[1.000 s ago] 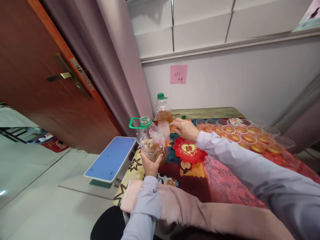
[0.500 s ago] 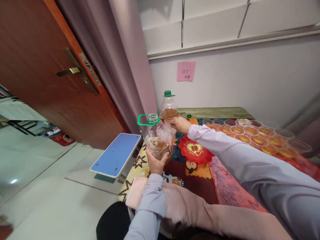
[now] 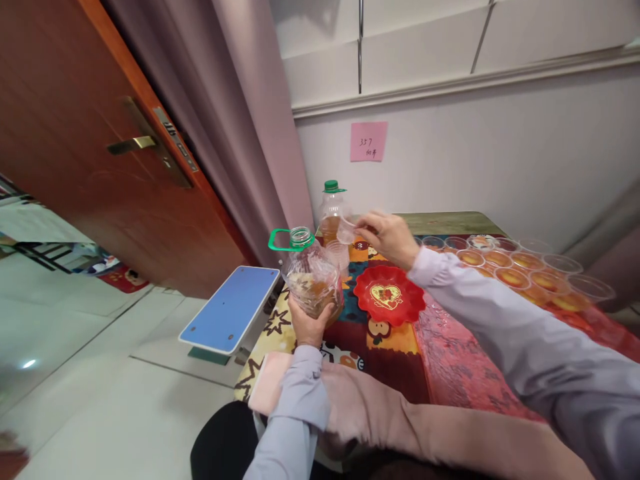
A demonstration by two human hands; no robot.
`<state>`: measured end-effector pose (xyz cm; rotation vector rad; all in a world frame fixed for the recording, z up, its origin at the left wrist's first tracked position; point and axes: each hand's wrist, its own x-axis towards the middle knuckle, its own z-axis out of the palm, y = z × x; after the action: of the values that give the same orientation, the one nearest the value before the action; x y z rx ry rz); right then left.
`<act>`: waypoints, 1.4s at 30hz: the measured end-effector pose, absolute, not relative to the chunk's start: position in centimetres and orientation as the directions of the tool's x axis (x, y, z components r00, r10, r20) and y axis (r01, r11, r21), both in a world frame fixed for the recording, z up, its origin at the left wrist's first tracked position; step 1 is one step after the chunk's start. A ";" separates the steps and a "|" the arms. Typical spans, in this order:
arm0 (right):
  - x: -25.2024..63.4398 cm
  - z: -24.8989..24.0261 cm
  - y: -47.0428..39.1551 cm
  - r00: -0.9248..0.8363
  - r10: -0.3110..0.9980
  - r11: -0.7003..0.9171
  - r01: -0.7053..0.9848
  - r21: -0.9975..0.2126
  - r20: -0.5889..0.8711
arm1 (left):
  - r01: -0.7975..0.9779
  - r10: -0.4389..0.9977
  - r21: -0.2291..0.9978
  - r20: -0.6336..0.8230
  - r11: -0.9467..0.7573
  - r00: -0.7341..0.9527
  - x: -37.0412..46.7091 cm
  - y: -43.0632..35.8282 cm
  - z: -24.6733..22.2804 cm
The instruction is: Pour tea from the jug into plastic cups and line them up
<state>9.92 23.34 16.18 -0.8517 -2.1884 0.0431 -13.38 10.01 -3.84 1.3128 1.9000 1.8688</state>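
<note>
L hand (image 3: 309,323) has the open bottle (image 3: 313,283) – closed round the lower body, thumb on the R side. R hand (image 3: 383,233) has a clear cup (image 3: 346,231) pinched btwn thumb + fingers, gripped from its R side.

Key rel is cup vs bottle mouth (image 3: 301,235): cup is R of mouth, approx same ht in view, apart from it. Depth gap hard to call. Cup is just over the cup stack (image 3: 338,259) – can't tell if fully clear – w/ capped bottle (image 3: 329,227) behind. Bottle's long axis approx upright, mouth up; lens skew hides exact tilt. Cup axis blurred, no call.

Green handle (image 3: 279,241) juts L off the neck, so mouth's R side looks unobstructed. Red tray (image 3: 407,287) lies btwn open bottle and filled cups (image 3: 513,278); R hand is nearer those, L isn't.
</note>
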 end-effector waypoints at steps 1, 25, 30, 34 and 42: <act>11.6 15.7 22.6 -0.468 0.579 0.781 0.554 -0.289 0.668 | 0.453 0.669 0.875 0.441 -0.171 -0.598 -13.4 10.0 -3.8; 18.8 5.2 14.2 -0.311 0.731 0.623 0.667 -0.408 0.608 | 0.454 0.675 0.874 0.441 -0.174 -0.591 -13.3 10.3 -3.1; 15.7 3.6 10.1 0.040 0.805 0.525 0.416 -0.743 0.592 | 0.454 0.638 0.862 0.484 -0.227 -0.599 -12.8 10.3 -1.8; 13.4 1.8 8.7 -0.105 0.811 0.581 0.251 -0.774 0.575 | 0.420 0.660 0.889 0.426 -0.180 -0.619 -12.5 10.2 0.2; 13.1 2.1 7.5 -0.239 0.824 0.555 0.161 -0.816 0.514 | 0.406 0.769 0.901 0.369 -0.156 -0.522 -12.8 7.3 6.3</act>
<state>13.07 7.46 2.14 -0.8250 -1.7255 0.7778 -12.76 7.30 6.33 1.3346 1.8143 1.7276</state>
